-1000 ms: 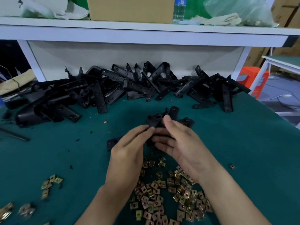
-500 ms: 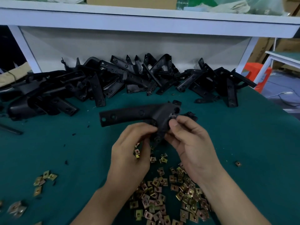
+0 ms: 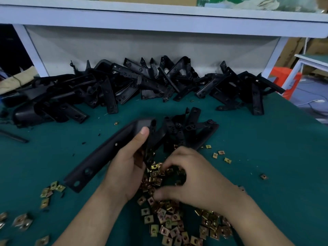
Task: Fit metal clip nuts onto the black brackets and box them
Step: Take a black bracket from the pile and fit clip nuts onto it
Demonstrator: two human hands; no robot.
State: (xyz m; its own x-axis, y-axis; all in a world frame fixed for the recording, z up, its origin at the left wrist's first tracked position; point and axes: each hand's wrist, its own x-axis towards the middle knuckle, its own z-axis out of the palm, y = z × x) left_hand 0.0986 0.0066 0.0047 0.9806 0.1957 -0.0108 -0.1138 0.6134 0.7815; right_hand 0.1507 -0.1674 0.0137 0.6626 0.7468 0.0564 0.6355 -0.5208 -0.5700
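My left hand (image 3: pixel 127 171) grips a long black bracket (image 3: pixel 104 155) near its bent end, thumb on top; the bracket's flat arm slants down to the left over the green mat. My right hand (image 3: pixel 195 180) arches over the pile of brass-coloured clip nuts (image 3: pixel 170 226). Its fingertips touch the nuts and the thumb stays apart from them; no nut is plainly pinched. A small cluster of black brackets (image 3: pixel 186 130) lies just beyond both hands.
A big heap of black brackets (image 3: pixel 142 82) runs along the back of the green table (image 3: pixel 266 157) under a white shelf (image 3: pixel 159 18). Loose nuts (image 3: pixel 51 189) lie scattered at the left. An orange stool (image 3: pixel 287 80) stands off the table's right edge.
My right hand let go of the bracket and dropped onto the nut pile. My left hand swung the bracket so its long arm points down-left. The camera tilted down.
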